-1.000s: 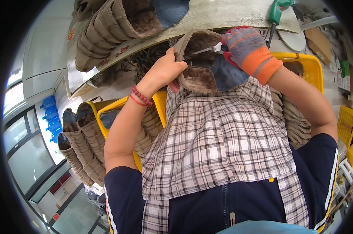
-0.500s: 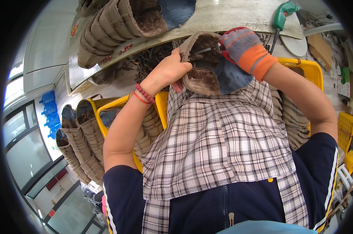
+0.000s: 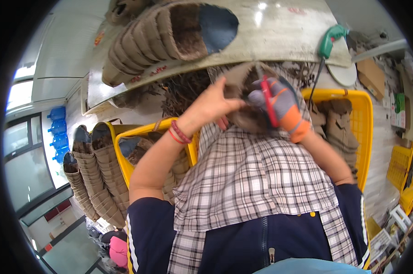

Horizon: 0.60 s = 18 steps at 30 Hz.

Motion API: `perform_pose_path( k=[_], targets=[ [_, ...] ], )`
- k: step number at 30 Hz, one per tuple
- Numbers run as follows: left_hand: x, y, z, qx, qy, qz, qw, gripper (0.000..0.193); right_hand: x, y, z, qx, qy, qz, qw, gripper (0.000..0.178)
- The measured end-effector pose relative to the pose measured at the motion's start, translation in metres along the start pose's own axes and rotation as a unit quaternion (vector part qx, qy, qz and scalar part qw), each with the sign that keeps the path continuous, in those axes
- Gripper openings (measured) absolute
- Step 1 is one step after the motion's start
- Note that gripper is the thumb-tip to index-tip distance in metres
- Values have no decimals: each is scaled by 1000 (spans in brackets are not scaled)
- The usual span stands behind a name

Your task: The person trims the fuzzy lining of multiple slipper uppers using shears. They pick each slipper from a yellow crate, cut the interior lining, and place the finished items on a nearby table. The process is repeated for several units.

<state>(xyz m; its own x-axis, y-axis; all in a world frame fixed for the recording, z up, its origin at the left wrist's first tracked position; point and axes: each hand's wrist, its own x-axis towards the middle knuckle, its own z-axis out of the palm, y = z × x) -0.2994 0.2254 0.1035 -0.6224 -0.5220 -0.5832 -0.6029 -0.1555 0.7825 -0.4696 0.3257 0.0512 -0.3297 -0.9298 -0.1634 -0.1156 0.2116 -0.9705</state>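
Observation:
A tan, fleece-lined shoe upper (image 3: 243, 77) is in front of my chest over the apron, blurred by motion. My left hand (image 3: 215, 105), bare with a red bead bracelet, grips its left edge, thumb on top and fingers partly hidden beneath. My right hand (image 3: 281, 105), in a grey and orange glove, is closed round red-handled scissors (image 3: 269, 102) over the upper's right side. The scissor blades point away and are smeared, so I cannot tell whether they touch the fleece.
Nested shoe uppers (image 3: 186, 34) lie on the worktable (image 3: 279, 27), near a green corded tool (image 3: 330, 41). Dark scraps (image 3: 183, 93) lie under its edge. Yellow crates (image 3: 364, 137) with uppers flank me; more stacked uppers (image 3: 103, 169) stand at left.
The scissors and gloved hand have moved a little down and left, with the handles now turned edge-on. The upper has tilted, and my left hand has shifted slightly right and down.

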Motion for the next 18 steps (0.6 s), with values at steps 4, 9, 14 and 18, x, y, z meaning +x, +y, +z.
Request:
perform_pose_path(
  k=[4,9,14,18],
  targets=[
    [-15,6,-12,-9,-66,0,998,73,24,0,56,98,10,41,994,35],
    [-3,-44,-36,-142,-92,95,981,67,36,17,68,-96,39,-5,995,38],
    [2,-74,-12,-101,-65,205,971,65,16,47,49,114,68,51,990,38],
    [11,-74,-10,-21,-66,296,953,57,9,5,41,-124,84,60,987,30]
  ],
)
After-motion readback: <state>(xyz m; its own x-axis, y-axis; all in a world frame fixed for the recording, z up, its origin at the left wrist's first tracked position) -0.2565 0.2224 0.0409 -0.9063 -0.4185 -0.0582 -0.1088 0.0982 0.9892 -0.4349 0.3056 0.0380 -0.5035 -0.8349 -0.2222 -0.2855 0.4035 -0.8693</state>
